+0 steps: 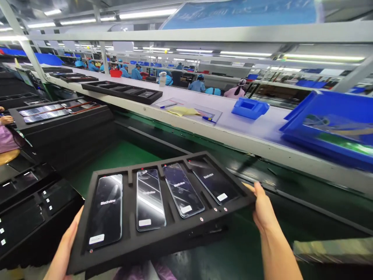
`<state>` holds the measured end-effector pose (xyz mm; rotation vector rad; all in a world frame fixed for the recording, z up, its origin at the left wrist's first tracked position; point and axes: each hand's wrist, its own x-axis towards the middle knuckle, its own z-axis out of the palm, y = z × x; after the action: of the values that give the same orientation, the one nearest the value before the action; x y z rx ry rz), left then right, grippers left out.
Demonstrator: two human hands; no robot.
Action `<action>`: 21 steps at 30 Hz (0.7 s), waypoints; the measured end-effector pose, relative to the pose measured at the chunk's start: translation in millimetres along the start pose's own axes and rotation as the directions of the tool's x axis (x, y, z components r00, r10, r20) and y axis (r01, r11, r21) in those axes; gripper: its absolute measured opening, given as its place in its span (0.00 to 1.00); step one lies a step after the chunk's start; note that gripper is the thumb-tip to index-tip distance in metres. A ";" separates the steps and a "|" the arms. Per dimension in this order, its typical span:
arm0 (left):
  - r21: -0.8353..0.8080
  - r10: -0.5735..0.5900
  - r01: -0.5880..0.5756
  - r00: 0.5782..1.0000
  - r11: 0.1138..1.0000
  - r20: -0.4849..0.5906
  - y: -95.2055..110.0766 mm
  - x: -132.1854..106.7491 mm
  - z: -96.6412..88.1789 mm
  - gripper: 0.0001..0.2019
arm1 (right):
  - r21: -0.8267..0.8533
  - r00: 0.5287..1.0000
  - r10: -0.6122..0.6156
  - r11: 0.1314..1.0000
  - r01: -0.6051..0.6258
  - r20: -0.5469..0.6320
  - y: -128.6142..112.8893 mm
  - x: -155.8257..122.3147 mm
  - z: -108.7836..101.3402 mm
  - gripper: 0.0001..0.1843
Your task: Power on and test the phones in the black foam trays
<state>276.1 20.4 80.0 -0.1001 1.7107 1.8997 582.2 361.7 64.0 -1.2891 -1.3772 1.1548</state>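
Note:
I hold a black foam tray [163, 237] level above the green conveyor belt [122, 155]. Several black smartphones lie face up in its slots, such as the leftmost phone [106, 210] and the rightmost phone [212, 181]. My left hand [65, 249] grips the tray's left edge, with its fingers hidden under the foam. My right hand [262, 208] clasps the tray's right end, thumb on top.
Stacks of black trays with phones [55, 112] stand at the left, more trays [29, 210] at lower left. A white shelf [233, 124] behind the belt carries a black tray [122, 91], papers [183, 111] and blue bins [329, 124]. Workers in blue sit far back.

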 end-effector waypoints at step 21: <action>0.163 0.119 -0.094 0.982 0.982 -0.148 88.2 41.8 5.3 0.18 | 0.153 0.952 -0.127 0.984 0.086 0.278 -81.4 40.5 91.5 0.16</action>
<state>202.7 39.2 141.8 -0.1014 2.0012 1.8684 476.7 395.6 130.1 -0.9628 -1.5245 1.3767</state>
